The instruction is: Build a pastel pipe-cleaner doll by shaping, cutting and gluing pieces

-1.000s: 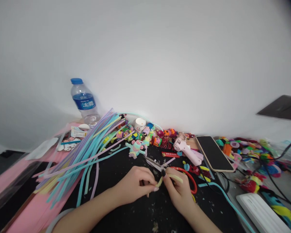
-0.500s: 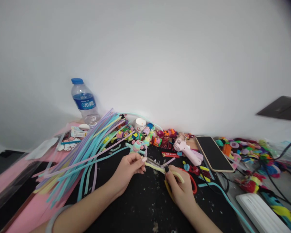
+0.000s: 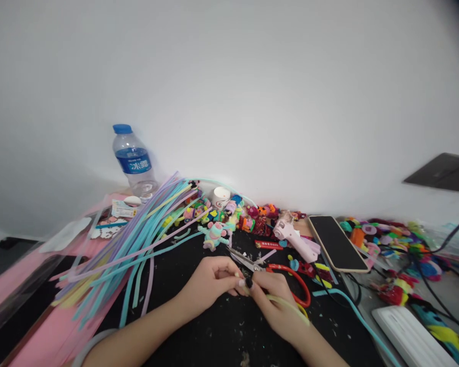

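A pale yellow pipe cleaner point(image 3: 288, 303) is pinched between my two hands, its loose end trailing over the back of my right hand toward the wrist. My left hand point(image 3: 214, 283) has its thumb and fingers closed on the near end. Fingertips meet there, so that end is mostly covered. My right hand point(image 3: 273, 303) grips the same strip with thumb and forefinger. Just beyond it, scissors point(image 3: 248, 261) with red and yellow handles lie on the black mat point(image 3: 214, 341), partly behind the right hand. A small pastel pipe-cleaner figure point(image 3: 215, 234) stands past my left hand.
Long pastel pipe cleaners point(image 3: 137, 250) are heaped at left, near a water bottle point(image 3: 133, 163). A pink glue gun point(image 3: 296, 237) and a phone point(image 3: 338, 243) lie at right. Small colourful figures point(image 3: 260, 219) line the wall. A white box-shaped device point(image 3: 409, 334) and cables sit far right.
Both hands have drawn closer together and toward me, away from the scissors and the pastel figure, which now show more fully. The yellow pipe cleaner's free end now lies along my right hand.
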{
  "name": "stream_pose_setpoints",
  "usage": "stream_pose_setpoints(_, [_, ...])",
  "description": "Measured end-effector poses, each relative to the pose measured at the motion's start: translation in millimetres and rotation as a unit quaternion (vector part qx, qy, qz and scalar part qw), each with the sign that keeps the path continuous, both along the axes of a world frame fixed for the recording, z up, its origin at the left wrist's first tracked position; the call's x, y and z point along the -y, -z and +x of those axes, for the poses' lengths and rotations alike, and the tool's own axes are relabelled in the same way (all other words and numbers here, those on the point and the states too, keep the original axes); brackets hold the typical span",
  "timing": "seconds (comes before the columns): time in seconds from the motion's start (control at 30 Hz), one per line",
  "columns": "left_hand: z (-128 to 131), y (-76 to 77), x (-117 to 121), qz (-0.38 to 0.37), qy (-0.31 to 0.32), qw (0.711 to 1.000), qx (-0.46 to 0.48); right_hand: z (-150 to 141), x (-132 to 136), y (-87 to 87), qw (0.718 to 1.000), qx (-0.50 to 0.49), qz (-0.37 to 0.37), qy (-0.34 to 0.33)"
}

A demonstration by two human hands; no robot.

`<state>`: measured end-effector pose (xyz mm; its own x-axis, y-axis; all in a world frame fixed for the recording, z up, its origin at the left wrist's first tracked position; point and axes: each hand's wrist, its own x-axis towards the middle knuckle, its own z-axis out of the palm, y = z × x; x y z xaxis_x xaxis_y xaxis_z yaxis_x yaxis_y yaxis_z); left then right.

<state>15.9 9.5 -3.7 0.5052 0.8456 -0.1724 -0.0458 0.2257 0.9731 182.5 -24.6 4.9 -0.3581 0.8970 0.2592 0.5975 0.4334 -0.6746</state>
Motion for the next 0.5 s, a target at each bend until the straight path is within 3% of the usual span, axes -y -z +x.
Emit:
stream_pose_setpoints(0.17, [-0.3,-6.5,3.0,0.100,0.027,0.991,-0.080,3.7,-1.7,1.0,0.999,0.033,0.025,0.013])
stream_pose_setpoints(0.4, [-2.6,-1.9,5.7,0.215,0.010,0.963,-0.160,-0.3,-2.6,9.2,0.986,0.079,0.144,0.009])
stream_pose_setpoints(0.5, [-2.5,-2.4,5.0,0.224,-0.001,0.961,-0.163,-0.8,-0.4,6.4,0.990,0.087,0.112,0.008])
